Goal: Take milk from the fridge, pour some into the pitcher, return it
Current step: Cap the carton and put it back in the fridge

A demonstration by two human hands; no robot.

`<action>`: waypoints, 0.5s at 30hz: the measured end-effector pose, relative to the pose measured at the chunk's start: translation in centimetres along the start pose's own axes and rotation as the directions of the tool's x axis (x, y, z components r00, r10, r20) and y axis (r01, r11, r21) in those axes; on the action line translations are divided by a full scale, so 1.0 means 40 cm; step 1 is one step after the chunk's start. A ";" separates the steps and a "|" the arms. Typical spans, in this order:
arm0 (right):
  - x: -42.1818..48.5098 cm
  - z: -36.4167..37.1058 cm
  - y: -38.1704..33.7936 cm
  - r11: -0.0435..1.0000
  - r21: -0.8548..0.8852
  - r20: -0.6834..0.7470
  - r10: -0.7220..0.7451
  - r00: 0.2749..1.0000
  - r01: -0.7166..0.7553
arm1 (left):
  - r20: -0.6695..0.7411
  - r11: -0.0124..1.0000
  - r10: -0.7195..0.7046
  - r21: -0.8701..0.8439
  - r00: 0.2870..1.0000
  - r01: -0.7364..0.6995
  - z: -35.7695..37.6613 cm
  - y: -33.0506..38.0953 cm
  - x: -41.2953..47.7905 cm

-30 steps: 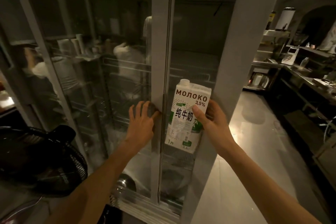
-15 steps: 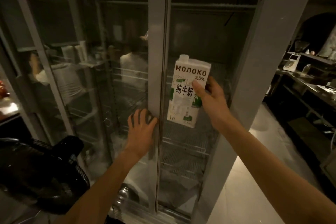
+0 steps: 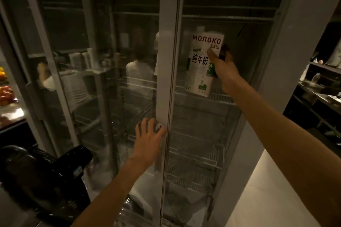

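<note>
The milk carton (image 3: 203,64) at about one o'clock looks like coated paperboard, smooth with a faint sheen, its print matt red and green. The fridge door (image 3: 103,83) toward ten o'clock is glossy glass, throwing back dim reflections, set in a smooth, pale painted frame (image 3: 167,61). Behind it, the wire shelves (image 3: 195,145) at center look like thin coated metal. The fan (image 3: 36,175) at seven o'clock is black plastic with a slight gloss. The floor (image 3: 267,199) at four o'clock is pale and smooth.

A dim room is shown. A pale floor (image 3: 267,199) is seen at lower right, a dark worktop (image 3: 317,96) at right, a black fan (image 3: 42,177) at lower left, and fruit (image 3: 5,92) at left.
</note>
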State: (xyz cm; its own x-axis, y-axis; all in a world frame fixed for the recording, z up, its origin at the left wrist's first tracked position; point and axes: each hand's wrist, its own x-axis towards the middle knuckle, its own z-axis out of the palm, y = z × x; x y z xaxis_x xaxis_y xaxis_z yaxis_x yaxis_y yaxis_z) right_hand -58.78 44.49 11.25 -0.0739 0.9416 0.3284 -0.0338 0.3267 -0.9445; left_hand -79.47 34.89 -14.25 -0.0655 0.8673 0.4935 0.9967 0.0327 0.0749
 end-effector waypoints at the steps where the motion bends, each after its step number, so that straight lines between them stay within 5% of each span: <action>1: 0.016 0.003 0.005 1.000 -0.003 -0.008 -0.006 1.000 0.006 | -0.003 1.000 -0.001 -0.004 1.000 0.001 0.000 0.000 0.000; 15: 0.159 0.013 0.066 0.986 -0.150 -0.052 -0.081 0.995 0.072 | -0.003 1.000 0.002 -0.011 1.000 -0.002 0.003 -0.002 0.002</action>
State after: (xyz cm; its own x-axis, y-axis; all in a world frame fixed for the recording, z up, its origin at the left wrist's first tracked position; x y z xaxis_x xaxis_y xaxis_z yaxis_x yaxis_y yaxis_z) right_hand -59.87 51.31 10.85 -0.0185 0.9152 0.4026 0.1113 0.4021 -0.9088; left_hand -79.56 35.01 -14.33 -0.0635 0.8657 0.4965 0.9962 0.0253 0.0833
